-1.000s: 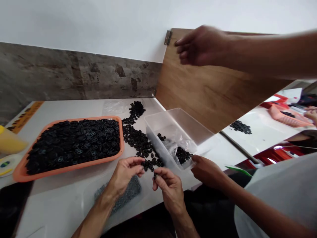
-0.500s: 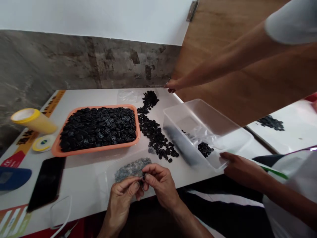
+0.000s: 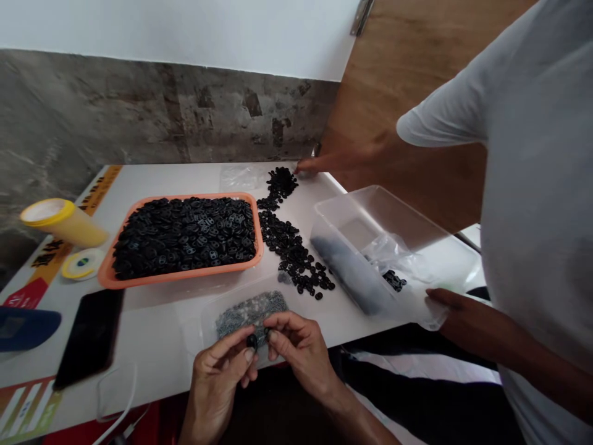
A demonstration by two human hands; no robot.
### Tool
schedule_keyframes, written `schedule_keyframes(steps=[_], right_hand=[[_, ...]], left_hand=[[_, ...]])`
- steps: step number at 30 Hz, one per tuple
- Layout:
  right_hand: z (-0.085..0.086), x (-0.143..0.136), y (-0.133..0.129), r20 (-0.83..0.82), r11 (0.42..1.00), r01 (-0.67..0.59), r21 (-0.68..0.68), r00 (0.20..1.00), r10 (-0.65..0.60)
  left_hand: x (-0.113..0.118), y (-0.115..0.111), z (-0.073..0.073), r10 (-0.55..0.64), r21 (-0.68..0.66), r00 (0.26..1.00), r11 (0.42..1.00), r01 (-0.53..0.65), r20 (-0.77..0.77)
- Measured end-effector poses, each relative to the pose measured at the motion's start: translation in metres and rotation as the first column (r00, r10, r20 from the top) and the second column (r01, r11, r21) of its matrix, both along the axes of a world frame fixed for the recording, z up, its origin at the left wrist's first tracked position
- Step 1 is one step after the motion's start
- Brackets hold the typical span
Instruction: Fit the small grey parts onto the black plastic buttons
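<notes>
As left hand (image 3: 217, 374) pinches a glossy, black, rounded piece (image 3: 251, 342), right hand (image 3: 306, 353), just beside, clamps a dark bit (image 3: 267, 332)

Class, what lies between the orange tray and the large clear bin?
Loose black pieces lie scattered on the white tabletop, as the head view shows.

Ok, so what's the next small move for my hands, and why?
Probably ease your right hand toward your left hand. The left pinches a black piece, the right seems to pinch a small dark bit I can't identify, and a narrow gap separates them.
</notes>
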State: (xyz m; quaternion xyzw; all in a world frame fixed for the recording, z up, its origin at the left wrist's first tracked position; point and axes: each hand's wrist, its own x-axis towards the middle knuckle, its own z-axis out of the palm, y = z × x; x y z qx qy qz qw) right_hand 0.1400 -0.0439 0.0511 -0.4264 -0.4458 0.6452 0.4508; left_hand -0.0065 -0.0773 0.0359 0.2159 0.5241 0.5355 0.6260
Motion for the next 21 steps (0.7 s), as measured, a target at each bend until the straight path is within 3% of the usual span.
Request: schedule_keyframes(steps=[13,21], right_hand=[[0.001,-0.003,-0.005,0.019,0.999,-0.027,0.026,0.999,0.026],[-0.005,-0.003,-0.007,0.026,0.998,-0.044,0.033,0.999,0.043]], left_hand=[[-0.004,-0.007,-0.014,0.009,0.137,0.984,0.990,0.016,-0.179],[-0.006,-0.008,-0.011,-0.018,0.213,0.968,0.974,0.073,-0.250]])
